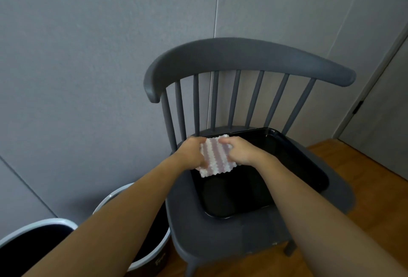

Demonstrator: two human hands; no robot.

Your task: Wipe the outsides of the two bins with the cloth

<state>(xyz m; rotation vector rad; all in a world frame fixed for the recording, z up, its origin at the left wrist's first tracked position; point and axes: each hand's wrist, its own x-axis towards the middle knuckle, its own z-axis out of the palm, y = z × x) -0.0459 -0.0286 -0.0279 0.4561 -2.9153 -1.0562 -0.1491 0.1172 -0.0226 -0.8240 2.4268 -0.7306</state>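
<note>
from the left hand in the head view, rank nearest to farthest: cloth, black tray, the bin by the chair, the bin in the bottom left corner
1. Cloth: in the left hand's grip, the right hand holding its other edge.
2. Black tray: on the chair seat, right under the hands.
3. Bin by the chair: on the floor, below and left of the hand.
4. Corner bin: farthest, at the bottom left.

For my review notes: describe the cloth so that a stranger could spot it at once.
Find the grey spindle-back chair with a black tray on its seat. Over the tray's near-left corner, both hands hold the cloth: the only pale, pink-and-white striped, nubbly thing there.
</note>
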